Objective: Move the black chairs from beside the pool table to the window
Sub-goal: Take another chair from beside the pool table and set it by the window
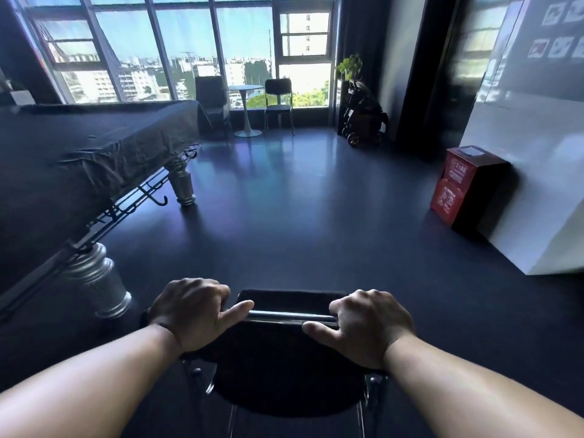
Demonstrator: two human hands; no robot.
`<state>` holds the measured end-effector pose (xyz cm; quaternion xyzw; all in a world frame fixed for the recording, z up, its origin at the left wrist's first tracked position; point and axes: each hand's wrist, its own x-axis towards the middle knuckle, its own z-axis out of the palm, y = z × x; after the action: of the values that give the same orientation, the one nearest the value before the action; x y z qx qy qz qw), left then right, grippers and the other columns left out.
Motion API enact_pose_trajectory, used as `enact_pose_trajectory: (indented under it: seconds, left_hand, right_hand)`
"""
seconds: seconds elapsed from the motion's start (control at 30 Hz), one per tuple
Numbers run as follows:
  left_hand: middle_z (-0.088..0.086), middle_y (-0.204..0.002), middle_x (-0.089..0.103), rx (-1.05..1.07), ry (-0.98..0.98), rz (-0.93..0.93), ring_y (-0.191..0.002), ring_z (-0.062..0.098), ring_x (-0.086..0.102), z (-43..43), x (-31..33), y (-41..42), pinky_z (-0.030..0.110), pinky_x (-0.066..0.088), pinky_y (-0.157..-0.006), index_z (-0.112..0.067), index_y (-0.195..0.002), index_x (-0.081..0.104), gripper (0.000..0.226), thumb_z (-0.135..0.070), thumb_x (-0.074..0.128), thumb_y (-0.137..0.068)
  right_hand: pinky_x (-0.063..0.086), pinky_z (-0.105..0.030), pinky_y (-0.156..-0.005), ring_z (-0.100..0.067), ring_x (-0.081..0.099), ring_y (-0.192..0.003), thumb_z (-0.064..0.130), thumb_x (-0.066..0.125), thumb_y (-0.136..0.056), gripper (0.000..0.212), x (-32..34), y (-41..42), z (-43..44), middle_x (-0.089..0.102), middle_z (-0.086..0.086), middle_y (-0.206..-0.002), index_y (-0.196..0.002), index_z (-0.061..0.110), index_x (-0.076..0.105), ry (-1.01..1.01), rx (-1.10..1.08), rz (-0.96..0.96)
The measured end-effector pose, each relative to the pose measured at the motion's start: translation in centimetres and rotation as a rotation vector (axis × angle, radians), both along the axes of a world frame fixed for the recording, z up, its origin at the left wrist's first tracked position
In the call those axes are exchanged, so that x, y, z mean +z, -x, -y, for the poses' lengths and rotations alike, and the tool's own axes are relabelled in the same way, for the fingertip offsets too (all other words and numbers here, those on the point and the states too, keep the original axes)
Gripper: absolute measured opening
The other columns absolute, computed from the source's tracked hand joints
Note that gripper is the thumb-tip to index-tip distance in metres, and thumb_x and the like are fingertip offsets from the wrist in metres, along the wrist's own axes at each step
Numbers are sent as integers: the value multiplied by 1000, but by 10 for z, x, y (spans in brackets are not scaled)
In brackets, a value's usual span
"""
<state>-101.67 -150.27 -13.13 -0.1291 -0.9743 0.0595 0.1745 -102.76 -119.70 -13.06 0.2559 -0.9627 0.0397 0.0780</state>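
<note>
A black chair (284,368) stands right below me at the bottom centre, seen from above its backrest. My left hand (192,311) grips the left end of the backrest's top bar, and my right hand (369,327) grips the right end. The covered pool table (72,153) runs along the left side. The big window (177,49) fills the far wall. Two more black chairs stand by it, one (278,102) right of a small round white table (246,90) and one (210,99) left of it.
Silver pool table legs (98,279) stand close to my left. A red box (458,184) sits against the white wall on the right. A plant (349,66) and a cart (363,121) occupy the far right corner. Dark open floor (300,200) stretches toward the window.
</note>
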Motion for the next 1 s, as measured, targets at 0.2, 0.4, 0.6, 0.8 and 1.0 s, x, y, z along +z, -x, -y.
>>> enact_pose_trajectory:
  seconds: [0.2, 0.4, 0.6, 0.8, 1.0]
  left_hand:
    - [-7, -72, 54, 25, -1, 28, -83, 16, 61, 12, 1, 83, 31, 41, -68, -21, -68, 46, 81, -87, 0, -74]
    - [-8, -78, 60, 10, -13, 27, -85, 16, 62, 27, 1, 170, 32, 37, -67, -22, -69, 48, 81, -87, 1, -73]
    - [-8, -68, 50, -5, -27, 36, -79, 16, 61, 45, 2, 267, 32, 36, -65, -23, -65, 43, 77, -87, 2, -76]
    - [-7, -72, 54, -56, -21, 30, -81, 16, 62, 55, 0, 398, 32, 34, -64, -23, -64, 39, 74, -85, 0, -76]
    - [-7, -70, 52, -92, -31, 29, -79, 18, 62, 64, 2, 511, 32, 31, -63, -23, -62, 39, 76, -86, 0, -76]
  right_hand:
    - [32, -35, -66, -26, 61, -82, 96, 12, -68, 79, 0, 90, 14, 51, 5, -67, -63, 23, 44, -9, 17, 26]
    - [33, -36, -66, -26, 63, -85, 96, 9, -69, 80, -3, 175, 27, 61, 1, -78, -63, 23, 43, -13, 12, 13]
    - [33, -37, -66, -27, 63, -86, 94, 10, -70, 78, -3, 267, 46, 62, 1, -79, -63, 23, 41, -29, 3, 16]
    - [32, -37, -65, -25, 63, -83, 94, 8, -70, 79, -3, 385, 57, 57, 3, -71, -64, 23, 42, -42, -43, -2]
    - [31, -36, -65, -25, 63, -83, 94, 5, -69, 81, -4, 487, 67, 58, 4, -74, -66, 24, 44, -50, -74, 1]
